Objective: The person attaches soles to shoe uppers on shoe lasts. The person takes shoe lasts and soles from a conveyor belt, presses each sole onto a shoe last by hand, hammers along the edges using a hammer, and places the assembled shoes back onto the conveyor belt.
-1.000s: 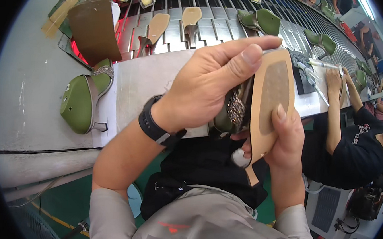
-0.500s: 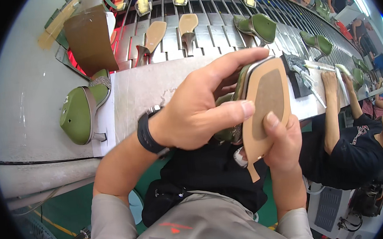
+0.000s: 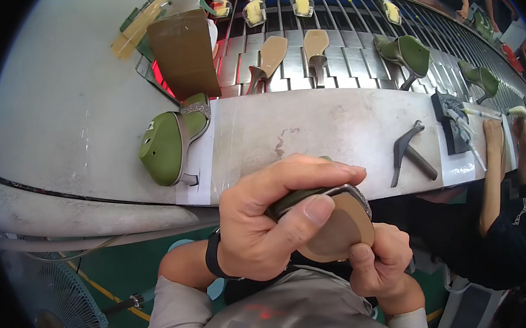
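Observation:
Low over the near edge of the bench, close to my body, I hold a green shoe (image 3: 295, 201) with its tan sole (image 3: 336, 231) tilted up toward me. My left hand (image 3: 260, 216) is closed over it, fingers across the top and thumb pressing near the sole's rim. My right hand (image 3: 382, 259) pinches the sole's edge on the right side, with its thumb on the tan face. The sole has a darker patch in its middle. The shoe's heel end is hidden below my hands.
A green heeled shoe (image 3: 165, 149) lies on white paper at left. A dark hammer-like tool (image 3: 410, 154) rests on the bench at right, beside a black block (image 3: 453, 127) with brushes. Heeled tan soles (image 3: 275, 52) and green shoes (image 3: 411, 55) ride the conveyor. A co-worker's hand (image 3: 493, 139) is at far right.
The shoe has come down toward my body and its sole has tipped, so it looks foreshortened. My right hand has shifted along its edge. The dark tool has come into view.

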Demonstrator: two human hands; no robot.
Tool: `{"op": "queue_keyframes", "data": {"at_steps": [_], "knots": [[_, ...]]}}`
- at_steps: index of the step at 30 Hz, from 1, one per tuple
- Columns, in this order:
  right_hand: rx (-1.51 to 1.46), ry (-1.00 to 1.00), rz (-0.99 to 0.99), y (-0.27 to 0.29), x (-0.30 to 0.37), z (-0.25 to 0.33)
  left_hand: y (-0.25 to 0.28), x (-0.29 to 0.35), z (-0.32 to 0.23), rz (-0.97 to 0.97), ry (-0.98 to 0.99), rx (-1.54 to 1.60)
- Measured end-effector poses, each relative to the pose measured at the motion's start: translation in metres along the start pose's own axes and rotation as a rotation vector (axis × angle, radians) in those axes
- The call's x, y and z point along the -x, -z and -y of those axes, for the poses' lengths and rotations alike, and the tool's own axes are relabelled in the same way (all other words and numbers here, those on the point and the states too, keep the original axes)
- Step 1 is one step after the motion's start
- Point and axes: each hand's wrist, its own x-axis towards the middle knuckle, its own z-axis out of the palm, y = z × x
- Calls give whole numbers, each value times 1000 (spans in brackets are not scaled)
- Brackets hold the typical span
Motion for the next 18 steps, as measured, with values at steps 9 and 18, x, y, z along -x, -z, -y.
{"op": "queue_keyframes", "data": {"at_steps": [9,18], "knots": [[204,-28,212,-6,-26,20,11,12,-12,-134,67,-204],[800,86,446,15,-51,-60,28,83,125,-402,47,-197]]}}
